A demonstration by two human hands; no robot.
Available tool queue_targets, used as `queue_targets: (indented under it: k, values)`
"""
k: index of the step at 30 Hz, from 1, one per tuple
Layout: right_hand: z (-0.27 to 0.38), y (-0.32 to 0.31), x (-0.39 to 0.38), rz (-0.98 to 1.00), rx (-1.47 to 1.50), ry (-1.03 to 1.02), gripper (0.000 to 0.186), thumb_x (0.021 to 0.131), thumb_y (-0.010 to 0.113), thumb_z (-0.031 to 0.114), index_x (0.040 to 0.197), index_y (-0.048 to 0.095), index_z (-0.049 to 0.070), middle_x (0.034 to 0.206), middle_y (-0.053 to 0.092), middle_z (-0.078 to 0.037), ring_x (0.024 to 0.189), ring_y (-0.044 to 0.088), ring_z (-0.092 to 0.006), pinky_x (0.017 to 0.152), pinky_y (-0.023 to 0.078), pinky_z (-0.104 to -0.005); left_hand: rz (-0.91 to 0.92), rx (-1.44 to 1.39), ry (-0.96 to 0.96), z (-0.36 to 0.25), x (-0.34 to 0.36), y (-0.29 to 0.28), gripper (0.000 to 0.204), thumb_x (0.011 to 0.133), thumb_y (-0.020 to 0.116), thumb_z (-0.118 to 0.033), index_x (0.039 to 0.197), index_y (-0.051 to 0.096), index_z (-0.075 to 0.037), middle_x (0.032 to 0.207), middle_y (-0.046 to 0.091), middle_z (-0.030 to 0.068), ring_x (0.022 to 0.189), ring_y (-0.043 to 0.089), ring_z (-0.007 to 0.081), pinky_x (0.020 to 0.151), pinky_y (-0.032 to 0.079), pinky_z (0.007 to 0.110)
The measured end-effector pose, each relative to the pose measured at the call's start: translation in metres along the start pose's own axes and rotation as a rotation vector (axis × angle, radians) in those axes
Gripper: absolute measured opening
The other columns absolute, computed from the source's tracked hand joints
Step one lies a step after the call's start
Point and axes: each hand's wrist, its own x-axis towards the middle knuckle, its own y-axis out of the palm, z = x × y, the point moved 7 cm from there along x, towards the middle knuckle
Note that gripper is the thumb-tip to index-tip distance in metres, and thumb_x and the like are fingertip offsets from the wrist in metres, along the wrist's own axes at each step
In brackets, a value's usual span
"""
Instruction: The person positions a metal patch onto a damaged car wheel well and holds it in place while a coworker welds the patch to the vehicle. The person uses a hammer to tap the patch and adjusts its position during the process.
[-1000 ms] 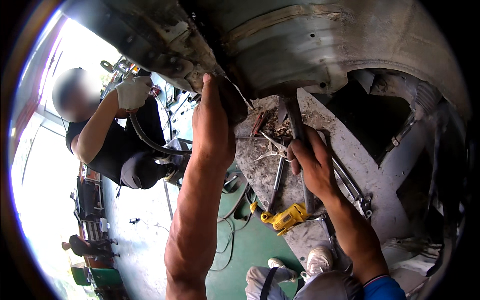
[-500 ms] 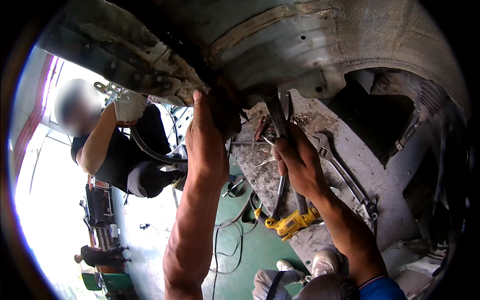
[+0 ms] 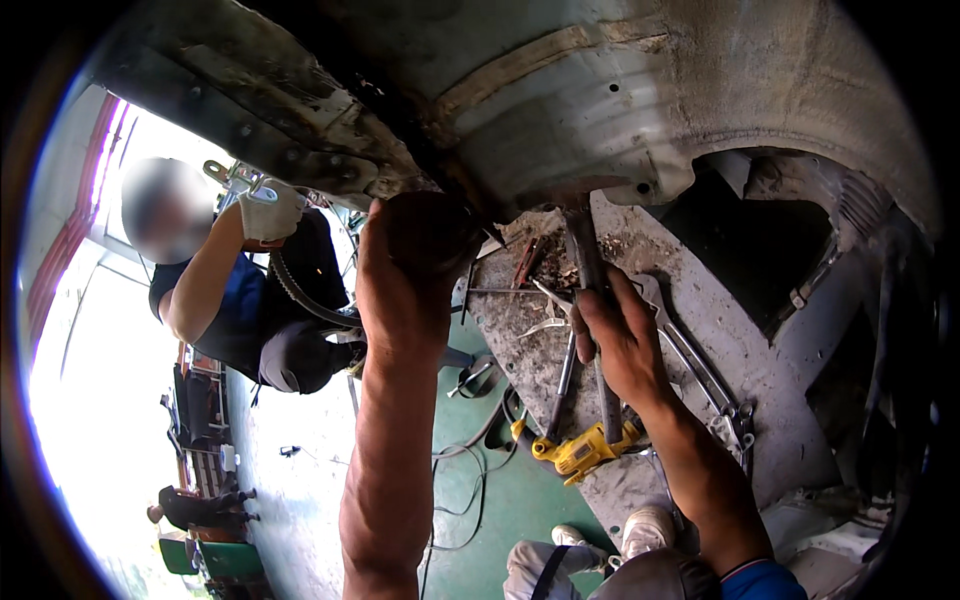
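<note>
Overhead is a rusty metal body panel (image 3: pixel 560 100) with a dark seam running diagonally. My left hand (image 3: pixel 395 300) grips a dark, rounded object (image 3: pixel 435 230) just under the seam, its exact shape unclear in shadow. My right hand (image 3: pixel 620 335) is wrapped round the long metal handle of a hammer-like tool (image 3: pixel 583 250), whose upper end meets the panel's lower edge. Below and beside it, on a dirty grey plate (image 3: pixel 700 300), lie locking pliers (image 3: pixel 550 325), an adjustable wrench (image 3: pixel 680 340), several other hand tools and a yellow power tool (image 3: pixel 585 450).
A co-worker (image 3: pixel 240 300) in dark clothes crouches at left, a gloved hand (image 3: pixel 270 215) by a metal clamp and black hose. Another person (image 3: pixel 200 510) is farther back. Cables (image 3: pixel 460 450) lie on the green floor near my feet (image 3: pixel 645 535). A dark opening (image 3: pixel 745 240) is at right.
My left hand has shifted left and lower on the panel, showing more of the dark object. My right hand and tool moved slightly left, then back right and a little down.
</note>
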Motion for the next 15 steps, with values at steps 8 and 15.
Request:
queue_targets:
  k: [8, 15]
  values:
    - [-0.01, 0.0, 0.002, 0.022, 0.019, 0.026, 0.02, 0.104, 0.05, 0.023, 0.112, 0.052, 0.005, 0.075, 0.053, -0.001, 0.058, 0.05, -0.0081, 0.052, 0.041, -0.0242, -0.022, -0.037, -0.037, 0.005, -0.001, 0.006, 0.048, 0.102, 0.043, -0.046, 0.118, 0.06, -0.004, 0.108, 0.068, 0.0124, 0.101, 0.065, 0.0257, 0.09, 0.053, 0.042]
    - [-0.011, 0.005, 0.011, 0.004, 0.031, -0.043, 0.024, 0.102, 0.052, 0.02, 0.121, 0.053, 0.003, 0.071, 0.05, 0.0, 0.052, 0.048, -0.0067, 0.046, 0.04, -0.0248, -0.052, 0.075, 0.025, 0.015, -0.001, 0.005, 0.046, 0.104, 0.042, -0.039, 0.131, 0.052, -0.004, 0.122, 0.062, 0.0104, 0.112, 0.06, 0.0234, 0.098, 0.047, 0.042]
